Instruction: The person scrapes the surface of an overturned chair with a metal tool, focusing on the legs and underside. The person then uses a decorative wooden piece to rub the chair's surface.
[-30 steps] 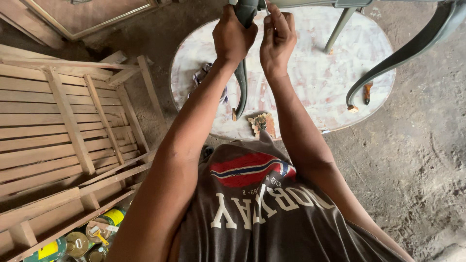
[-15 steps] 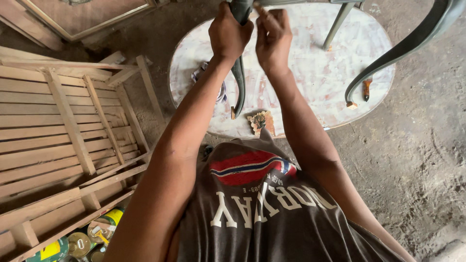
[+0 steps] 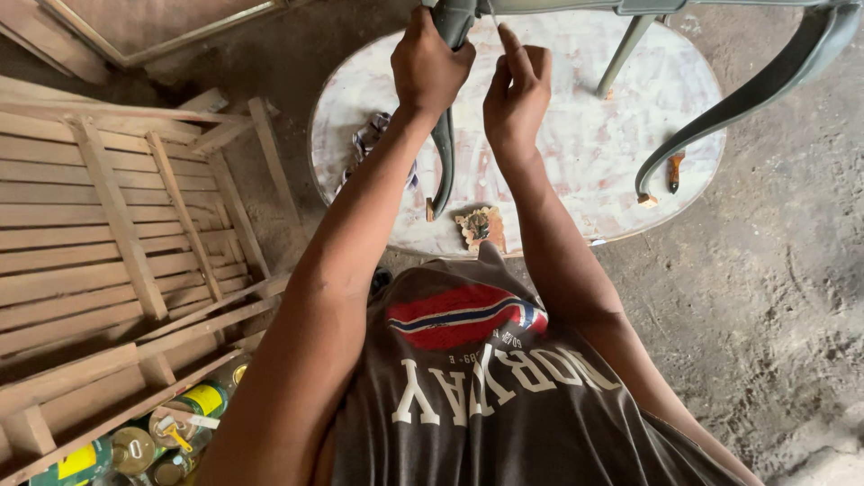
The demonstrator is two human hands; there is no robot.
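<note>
Head view: left hand [image 3: 430, 67] grips the grey chair leg [image 3: 443, 162], which hangs straight down; right hand [image 3: 515, 90] pinches something thin just beside.

Grey-green chair leg [image 3: 443, 162], mottled white-pink oval tabletop [image 3: 558, 180], striped red-blue-white shirt emblem [image 3: 463, 315]
</note>
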